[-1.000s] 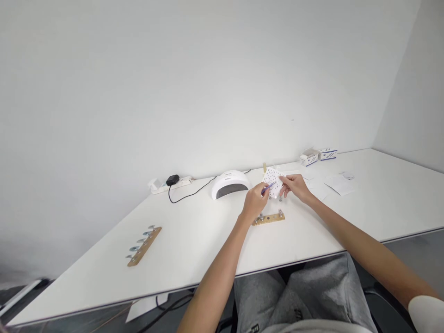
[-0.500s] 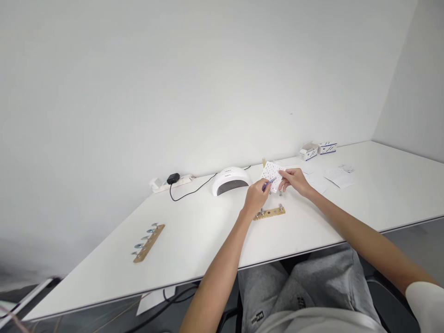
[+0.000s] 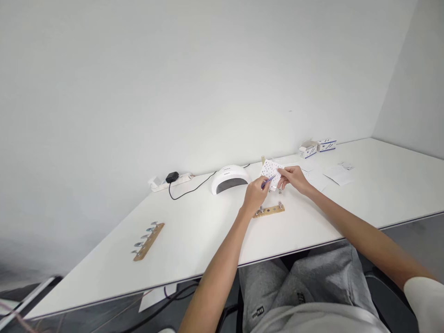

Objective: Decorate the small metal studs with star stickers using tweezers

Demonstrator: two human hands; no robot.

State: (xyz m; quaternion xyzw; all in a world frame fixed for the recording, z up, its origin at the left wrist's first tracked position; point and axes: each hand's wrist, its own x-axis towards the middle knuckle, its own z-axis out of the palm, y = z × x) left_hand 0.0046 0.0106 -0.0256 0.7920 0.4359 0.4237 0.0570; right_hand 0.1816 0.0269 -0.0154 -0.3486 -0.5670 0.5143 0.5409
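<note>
My right hand (image 3: 292, 178) pinches the right edge of a white sticker sheet (image 3: 268, 169) printed with small dark motifs, held tilted above the table. In my left hand (image 3: 255, 193) are slim purple tweezers (image 3: 268, 181), their tips at the face of the sheet. Whether the tips grip a sticker is too small to tell. Below the hands lies a wooden nail display strip (image 3: 271, 211) with small metallic stands on it, its left end partly behind my left wrist. Another wooden strip (image 3: 150, 242), carrying several shiny nail tips, rests far to the left.
A white nail lamp (image 3: 231, 175) stands behind my left hand. Its cord runs left toward a power strip (image 3: 185, 178) with a black adapter (image 3: 172, 177). Papers (image 3: 338, 175) lie to the right, and two small boxes (image 3: 308, 149) sit by the wall.
Both hands keep their hold and have hardly moved. The whole view has shifted slightly, with things sitting a little higher now.
</note>
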